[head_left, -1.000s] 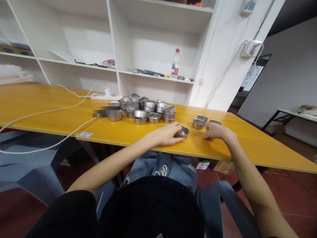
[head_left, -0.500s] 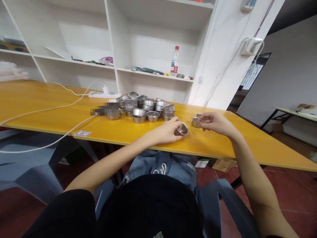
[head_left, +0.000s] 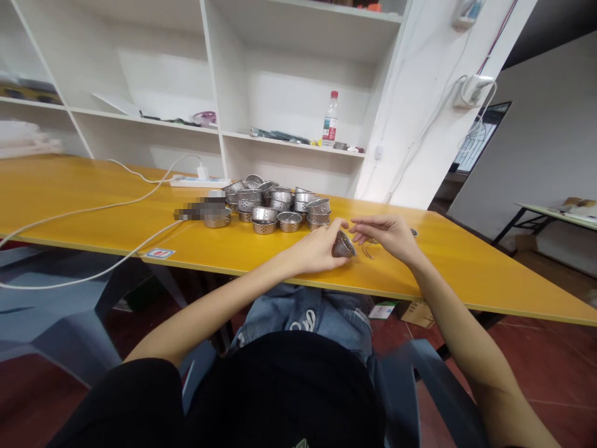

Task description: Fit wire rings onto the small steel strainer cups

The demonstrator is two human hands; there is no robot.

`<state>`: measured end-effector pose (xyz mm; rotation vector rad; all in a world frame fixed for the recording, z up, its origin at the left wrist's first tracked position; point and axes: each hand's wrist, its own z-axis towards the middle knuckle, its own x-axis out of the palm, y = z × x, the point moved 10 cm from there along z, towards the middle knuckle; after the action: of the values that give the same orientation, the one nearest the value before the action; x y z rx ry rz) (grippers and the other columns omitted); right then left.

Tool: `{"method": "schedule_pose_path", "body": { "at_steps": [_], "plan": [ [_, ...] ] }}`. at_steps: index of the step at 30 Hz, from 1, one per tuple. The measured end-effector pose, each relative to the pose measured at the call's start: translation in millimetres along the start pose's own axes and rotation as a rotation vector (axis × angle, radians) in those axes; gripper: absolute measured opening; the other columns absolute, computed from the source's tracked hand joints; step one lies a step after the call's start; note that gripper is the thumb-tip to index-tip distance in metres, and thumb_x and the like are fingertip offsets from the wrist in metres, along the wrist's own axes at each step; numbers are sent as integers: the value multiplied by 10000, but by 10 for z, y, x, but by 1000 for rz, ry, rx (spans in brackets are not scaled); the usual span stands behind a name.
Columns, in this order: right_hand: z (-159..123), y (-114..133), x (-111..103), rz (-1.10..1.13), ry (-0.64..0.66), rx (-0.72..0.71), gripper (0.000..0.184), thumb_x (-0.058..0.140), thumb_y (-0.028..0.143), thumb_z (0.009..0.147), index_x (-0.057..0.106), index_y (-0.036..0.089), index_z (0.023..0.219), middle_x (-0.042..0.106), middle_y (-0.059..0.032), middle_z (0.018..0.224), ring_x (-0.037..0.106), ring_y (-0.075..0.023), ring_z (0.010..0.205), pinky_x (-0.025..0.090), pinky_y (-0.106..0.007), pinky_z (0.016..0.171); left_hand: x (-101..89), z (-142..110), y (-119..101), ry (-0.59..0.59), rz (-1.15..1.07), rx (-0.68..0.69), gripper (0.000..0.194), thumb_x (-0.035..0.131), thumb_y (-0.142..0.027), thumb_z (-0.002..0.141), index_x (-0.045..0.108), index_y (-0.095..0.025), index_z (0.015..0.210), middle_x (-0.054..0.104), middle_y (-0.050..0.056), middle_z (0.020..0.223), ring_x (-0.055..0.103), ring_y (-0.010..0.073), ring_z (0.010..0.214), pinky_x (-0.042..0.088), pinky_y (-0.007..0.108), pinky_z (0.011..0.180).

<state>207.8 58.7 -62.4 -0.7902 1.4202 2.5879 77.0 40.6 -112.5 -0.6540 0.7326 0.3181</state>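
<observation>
My left hand (head_left: 321, 249) is wrapped round a small perforated metal cup (head_left: 344, 246), tilted with its open mouth to the right, low over the table's near side. Close to the cup's upper rim is my right hand (head_left: 385, 233), its fingertips drawn together in a pinch. Whatever is between them, if anything, is too small to make out. Under that hand lie thin curved wires (head_left: 368, 251) on the table. Another metal piece (head_left: 413, 232) shows partly behind the right hand. To the left, several like cups (head_left: 264, 221) are stacked in a pile.
The yellow table (head_left: 224, 249) runs across the view. A power strip (head_left: 198, 182) with a white cable (head_left: 112, 202) lies at its back left. Behind stand white shelves (head_left: 298, 74) holding a bottle (head_left: 329, 121). A blue-grey chair (head_left: 60, 330) is at the left.
My right hand has moved left, from the cups and wires on the right to the rim of the held cup. My left hand has turned the cup slightly and still grips it.
</observation>
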Motion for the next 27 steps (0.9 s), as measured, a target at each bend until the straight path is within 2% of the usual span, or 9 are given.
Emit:
{"method": "schedule_pose_path", "body": {
  "at_steps": [9, 12, 16, 19, 24, 27],
  "plan": [
    [-59, -163, 16, 47, -69, 55, 525, 891, 577, 755, 804, 148, 1044, 789, -112, 916, 777, -232, 748, 687, -352, 722, 1, 2, -11, 3, -6, 16, 612, 728, -402, 841, 430, -215, 1342, 659, 148, 1274, 676, 315, 1109, 534, 459, 941],
    [-65, -214, 2, 58, -84, 91, 518, 909, 576, 730, 788, 146, 991, 790, -123, 910, 773, -238, 707, 673, -323, 637, 8, 3, -21, 7, -12, 26, 584, 714, -403, 851, 438, -219, 1332, 668, 137, 1243, 680, 306, 1075, 533, 447, 910],
    [-69, -288, -8, -21, -87, 143, 502, 923, 572, 705, 799, 141, 930, 774, -112, 801, 722, -223, 566, 559, -260, 422, 6, 0, -38, 6, -21, 31, 564, 708, -394, 852, 450, -216, 1322, 677, 128, 1203, 677, 295, 1057, 528, 429, 891],
    [-69, -310, -35, -50, -112, 159, 498, 936, 568, 677, 799, 132, 874, 770, -115, 787, 675, -204, 481, 460, -242, 330, 14, 2, -37, 10, -27, 30, 569, 710, -389, 851, 449, -212, 1324, 680, 130, 1197, 680, 289, 1041, 527, 417, 874],
    [-72, -275, -35, -79, -123, 164, 524, 956, 570, 632, 804, 114, 839, 738, -98, 690, 663, -196, 461, 465, -232, 342, 21, 6, -34, 17, -25, 30, 569, 712, -388, 854, 445, -214, 1325, 676, 130, 1229, 680, 291, 1052, 523, 416, 877],
    [-83, -238, -42, -105, -140, 148, 510, 945, 564, 650, 816, 111, 845, 724, -89, 651, 653, -186, 459, 490, -237, 373, 12, 3, -38, 18, -20, 23, 571, 714, -393, 855, 445, -214, 1326, 674, 126, 1230, 678, 295, 1063, 522, 425, 892]
  ]
}}
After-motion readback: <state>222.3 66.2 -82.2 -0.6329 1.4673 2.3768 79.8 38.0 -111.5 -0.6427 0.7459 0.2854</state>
